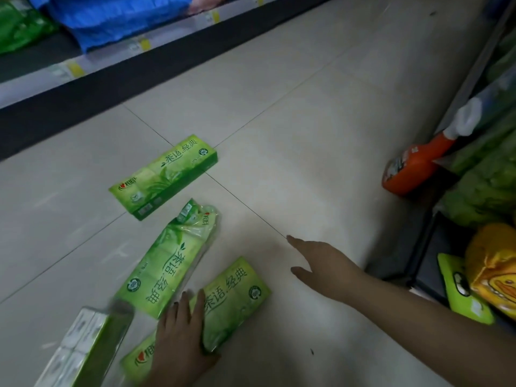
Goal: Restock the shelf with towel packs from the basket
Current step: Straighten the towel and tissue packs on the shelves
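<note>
Several green towel packs lie on the tiled floor. One pack (164,175) lies farthest from me. A second pack (170,259) lies slanted below it. My left hand (181,339) rests flat on a third pack (231,297), fingers spread over it. A fourth pack (86,350) at the lower left is blurred and tilted. My right hand (321,263) hovers over bare floor to the right of the packs, fingers apart, holding nothing. No basket is in view.
A low shelf (83,88) with green and blue packages runs along the upper left. On the right, another shelf holds an orange bottle (413,166), green packages (485,188) and a yellow bag (494,269). Bare floor tiles (307,107) stretch between them.
</note>
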Motion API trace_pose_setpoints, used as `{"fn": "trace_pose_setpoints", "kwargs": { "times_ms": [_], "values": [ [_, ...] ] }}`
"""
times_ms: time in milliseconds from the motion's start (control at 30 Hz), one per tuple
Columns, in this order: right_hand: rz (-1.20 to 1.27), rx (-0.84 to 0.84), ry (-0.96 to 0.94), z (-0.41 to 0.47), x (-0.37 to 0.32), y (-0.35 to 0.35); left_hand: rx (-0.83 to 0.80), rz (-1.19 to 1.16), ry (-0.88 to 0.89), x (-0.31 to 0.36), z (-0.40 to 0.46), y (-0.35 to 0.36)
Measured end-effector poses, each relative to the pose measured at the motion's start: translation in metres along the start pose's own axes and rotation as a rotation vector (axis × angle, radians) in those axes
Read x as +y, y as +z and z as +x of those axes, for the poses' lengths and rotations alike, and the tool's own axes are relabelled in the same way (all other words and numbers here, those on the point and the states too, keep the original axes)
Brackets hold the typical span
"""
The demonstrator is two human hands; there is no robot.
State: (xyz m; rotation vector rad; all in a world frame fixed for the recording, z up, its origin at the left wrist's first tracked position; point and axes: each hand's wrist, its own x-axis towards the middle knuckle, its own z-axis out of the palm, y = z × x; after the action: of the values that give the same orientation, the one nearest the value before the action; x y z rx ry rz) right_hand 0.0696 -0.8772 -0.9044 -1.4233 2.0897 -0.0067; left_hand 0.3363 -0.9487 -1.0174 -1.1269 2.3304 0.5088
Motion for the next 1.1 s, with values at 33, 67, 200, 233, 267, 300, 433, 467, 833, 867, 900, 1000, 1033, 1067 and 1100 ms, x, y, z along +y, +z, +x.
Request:
{"fn": "trace_pose_setpoints", "kwargs": {
  "times_ms": [33,67,200,233,267,300,433,467,833,867,900,1000,1033,1067,1100],
  "values": [
    [-0.001,0.001,0.007,-0.002,0.001,0.001,0.009,-0.005,0.004,-0.001,0.0,0.001],
    [-0.001,0.002,0.014,-0.005,0.002,0.001,0.023,-0.01,0.009,-0.002,0.0,0.001],
    [-0.013,0.01,0.026,-0.017,0.001,0.0,0.065,-0.017,0.017,0.0,-0.005,-0.01],
    [-0.022,0.015,0.027,-0.019,0.001,0.0,0.094,-0.009,0.03,0.001,-0.007,-0.016],
    [-0.027,0.02,0.031,-0.021,0.0,-0.001,0.133,0.002,0.051,0.004,-0.01,-0.024],
    [-0.023,0.027,0.038,-0.022,0.0,-0.002,0.174,0.015,0.073,0.007,-0.014,-0.033],
    [0.139,0.083,0.058,-0.027,-0.006,-0.015,0.363,0.029,0.166,0.019,-0.028,-0.08],
    [0.205,0.103,0.064,-0.028,-0.008,-0.021,0.401,0.033,0.188,0.022,-0.032,-0.093],
    [0.909,0.433,-0.027,-0.084,-0.04,-0.128,0.715,0.021,0.543,0.058,-0.094,-0.25],
    [0.957,0.441,-0.036,-0.091,-0.042,-0.14,0.727,0.033,0.574,0.06,-0.1,-0.264],
    [0.993,0.447,-0.056,-0.098,-0.044,-0.152,0.73,0.035,0.597,0.062,-0.107,-0.279],
    [0.984,0.556,-0.144,-0.122,-0.054,-0.193,0.804,0.035,0.656,0.071,-0.127,-0.321],
    [0.967,0.621,-0.177,-0.131,-0.059,-0.209,0.84,0.034,0.671,0.075,-0.134,-0.335],
    [0.957,0.691,-0.211,-0.14,-0.064,-0.224,0.869,0.026,0.677,0.079,-0.139,-0.348],
    [0.938,0.764,-0.243,-0.148,-0.069,-0.239,0.899,0.023,0.677,0.082,-0.144,-0.362]
  ]
}}
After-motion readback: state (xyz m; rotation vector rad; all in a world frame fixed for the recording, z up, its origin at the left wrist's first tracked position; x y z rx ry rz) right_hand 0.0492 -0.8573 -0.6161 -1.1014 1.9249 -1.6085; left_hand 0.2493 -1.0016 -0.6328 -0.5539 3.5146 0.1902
